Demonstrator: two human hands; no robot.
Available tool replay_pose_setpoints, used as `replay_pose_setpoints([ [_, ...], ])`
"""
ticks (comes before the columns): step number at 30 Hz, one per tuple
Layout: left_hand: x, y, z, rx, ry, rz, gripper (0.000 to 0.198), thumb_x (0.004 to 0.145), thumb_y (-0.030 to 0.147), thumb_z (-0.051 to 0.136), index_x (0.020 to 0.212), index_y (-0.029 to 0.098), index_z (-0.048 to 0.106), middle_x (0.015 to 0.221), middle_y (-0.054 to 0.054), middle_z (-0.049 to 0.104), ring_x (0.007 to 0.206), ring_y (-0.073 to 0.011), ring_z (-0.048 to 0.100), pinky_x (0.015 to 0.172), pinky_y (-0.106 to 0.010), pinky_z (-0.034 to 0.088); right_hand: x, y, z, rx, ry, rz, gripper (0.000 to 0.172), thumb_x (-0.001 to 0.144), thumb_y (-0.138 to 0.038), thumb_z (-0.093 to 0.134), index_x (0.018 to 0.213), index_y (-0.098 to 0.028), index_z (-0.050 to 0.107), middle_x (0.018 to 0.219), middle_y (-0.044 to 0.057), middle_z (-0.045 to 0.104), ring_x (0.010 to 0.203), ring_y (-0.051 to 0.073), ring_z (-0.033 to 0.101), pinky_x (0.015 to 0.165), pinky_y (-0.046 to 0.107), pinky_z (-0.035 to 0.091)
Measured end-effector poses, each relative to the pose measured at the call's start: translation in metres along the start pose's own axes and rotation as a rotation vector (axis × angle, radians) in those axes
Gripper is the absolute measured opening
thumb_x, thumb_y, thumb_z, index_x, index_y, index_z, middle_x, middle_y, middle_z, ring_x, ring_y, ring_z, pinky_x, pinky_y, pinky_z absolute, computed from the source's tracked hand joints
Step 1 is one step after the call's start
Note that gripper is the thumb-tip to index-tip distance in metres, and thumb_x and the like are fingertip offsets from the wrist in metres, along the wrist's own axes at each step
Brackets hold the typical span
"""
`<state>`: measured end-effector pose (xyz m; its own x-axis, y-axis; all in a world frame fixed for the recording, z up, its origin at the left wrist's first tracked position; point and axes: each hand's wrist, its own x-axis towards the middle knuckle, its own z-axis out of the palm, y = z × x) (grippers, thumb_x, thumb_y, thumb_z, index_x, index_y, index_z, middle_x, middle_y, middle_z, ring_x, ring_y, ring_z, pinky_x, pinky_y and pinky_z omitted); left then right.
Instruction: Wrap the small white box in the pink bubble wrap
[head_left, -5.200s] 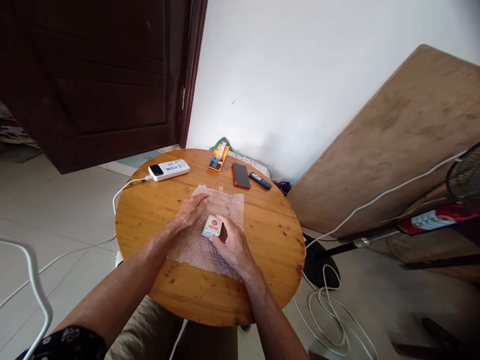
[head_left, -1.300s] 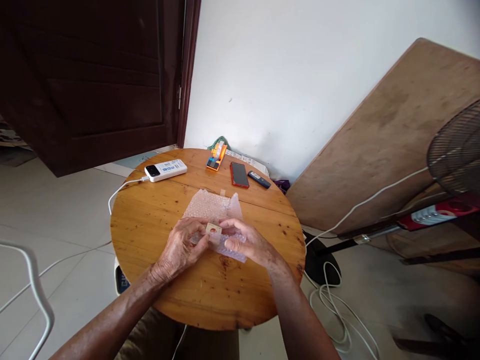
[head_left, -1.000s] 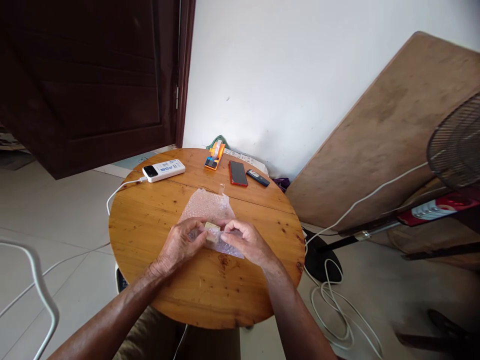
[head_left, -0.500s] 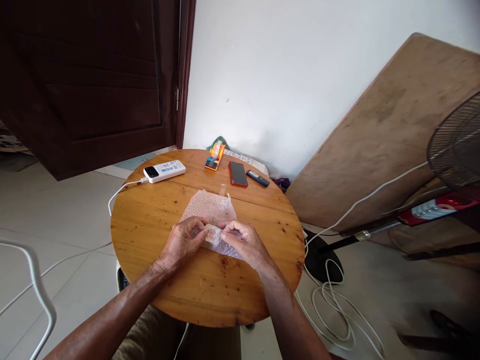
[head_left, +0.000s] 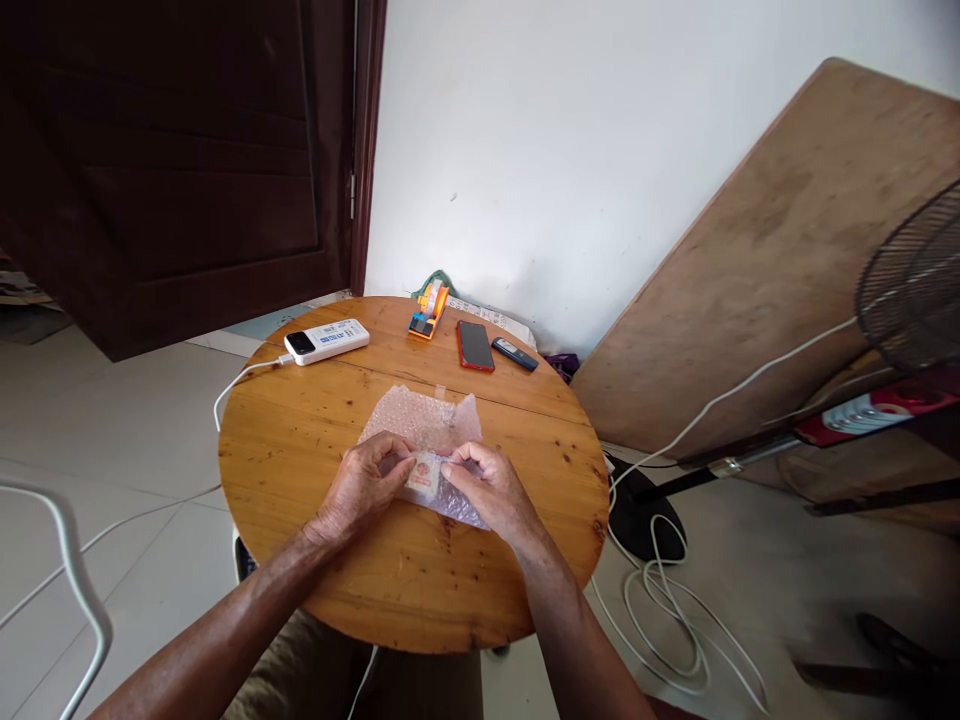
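A sheet of bubble wrap lies on the round wooden table, and its near part is folded around a small pale rectangular item with reddish print. My left hand is closed, thumb and fingers pinching the item's left side through or beside the wrap. On the other side my right hand pinches the bubble wrap just right of the item, thumb and forefinger together. A short strip of clear tape sticks out from the far edge of the wrap. The palms' undersides are hidden.
Along the far side of the table are a white power bank with a cable, an orange tape dispenser, a red-edged phone and a dark slim device. A fan and coiled cable stand at right.
The wrap at the right has loosened and spread outward, so more of the item's printed face shows. The tape strip has shifted slightly left. Both hands stay nearly in place.
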<state>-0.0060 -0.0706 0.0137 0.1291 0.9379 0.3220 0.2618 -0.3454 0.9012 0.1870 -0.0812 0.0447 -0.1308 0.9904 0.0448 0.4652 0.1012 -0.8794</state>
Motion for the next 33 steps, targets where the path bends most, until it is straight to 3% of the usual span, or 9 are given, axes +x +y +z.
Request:
replay_pose_setpoints([
  [4,0.001,0.0,0.0,0.04,0.005,-0.032,0.009,0.078,0.024,0.059,0.084,0.019,0.065,0.078,0.0,0.071,0.072,-0.0142,0.066,0.068,-0.023,0.053,0.002,0.01,0.0,-0.021,0.04,0.003,0.014,0.078,-0.03,0.059,0.07,-0.02,0.054,0.061,-0.005,0.054,0.056,0.011,0.049,0.053,0.022,0.037],
  [7,0.001,-0.001,0.001,0.033,0.002,-0.036,0.012,0.078,0.023,0.059,0.087,0.02,0.066,0.083,-0.001,0.072,0.076,-0.0151,0.068,0.071,-0.024,0.054,-0.001,0.013,-0.002,-0.114,0.092,-0.028,0.009,0.078,-0.029,0.059,0.076,-0.021,0.057,0.069,-0.003,0.059,0.061,0.014,0.055,0.059,0.025,0.042],
  [9,0.001,-0.001,0.002,0.011,0.002,-0.043,0.012,0.078,0.023,0.058,0.086,0.019,0.065,0.083,-0.001,0.072,0.076,-0.0152,0.068,0.071,-0.024,0.055,-0.006,0.01,-0.003,-0.269,0.178,-0.106,0.006,0.081,-0.026,0.058,0.085,-0.021,0.06,0.081,0.001,0.065,0.072,0.017,0.06,0.068,0.029,0.046],
  [13,0.002,-0.001,0.002,0.001,-0.002,-0.055,0.013,0.077,0.023,0.058,0.087,0.019,0.066,0.084,-0.002,0.072,0.077,-0.0157,0.069,0.072,-0.025,0.056,-0.022,-0.01,0.002,-0.669,0.312,-0.37,0.016,0.091,-0.016,0.048,0.095,-0.021,0.063,0.094,0.008,0.067,0.089,0.023,0.058,0.08,0.037,0.042],
  [17,0.002,-0.001,0.002,0.013,0.008,-0.05,0.017,0.077,0.024,0.058,0.09,0.018,0.067,0.087,-0.004,0.073,0.08,-0.0173,0.069,0.074,-0.027,0.057,-0.035,-0.029,0.016,-0.878,0.227,-0.489,0.021,0.094,-0.014,0.046,0.095,-0.021,0.066,0.093,0.007,0.07,0.085,0.023,0.056,0.076,0.038,0.037],
  [24,0.002,-0.002,0.002,0.032,-0.011,-0.093,0.02,0.078,0.028,0.057,0.091,0.018,0.067,0.089,-0.005,0.073,0.084,-0.0183,0.069,0.078,-0.029,0.056,-0.035,-0.032,0.034,-0.977,0.057,-0.452,0.022,0.093,-0.018,0.054,0.114,-0.016,0.061,0.114,0.01,0.067,0.096,0.025,0.056,0.083,0.04,0.039],
  [28,0.0,-0.003,-0.012,0.12,-0.019,-0.122,0.032,0.079,0.039,0.059,0.1,0.018,0.068,0.102,-0.008,0.073,0.096,-0.0231,0.067,0.085,-0.034,0.053,-0.035,-0.033,0.035,-1.036,0.02,-0.423,0.025,0.093,-0.018,0.053,0.118,-0.018,0.06,0.112,0.01,0.065,0.095,0.024,0.055,0.083,0.039,0.039],
  [30,-0.002,-0.004,-0.023,0.157,-0.042,-0.167,0.041,0.078,0.041,0.058,0.111,0.017,0.066,0.105,-0.009,0.072,0.095,-0.0236,0.068,0.079,-0.032,0.054,-0.035,-0.035,0.036,-1.069,0.001,-0.418,0.028,0.093,-0.019,0.053,0.121,-0.02,0.058,0.109,0.009,0.064,0.094,0.025,0.054,0.081,0.04,0.039],
  [33,-0.001,-0.005,-0.036,0.307,-0.072,-0.206,0.045,0.076,0.029,0.055,0.118,0.019,0.064,0.096,-0.005,0.072,0.085,-0.0205,0.068,0.076,-0.03,0.052,-0.034,-0.039,0.036,-1.101,-0.012,-0.416,0.031,0.094,-0.021,0.053,0.125,-0.023,0.056,0.106,0.009,0.062,0.094,0.025,0.053,0.08,0.04,0.038],
])
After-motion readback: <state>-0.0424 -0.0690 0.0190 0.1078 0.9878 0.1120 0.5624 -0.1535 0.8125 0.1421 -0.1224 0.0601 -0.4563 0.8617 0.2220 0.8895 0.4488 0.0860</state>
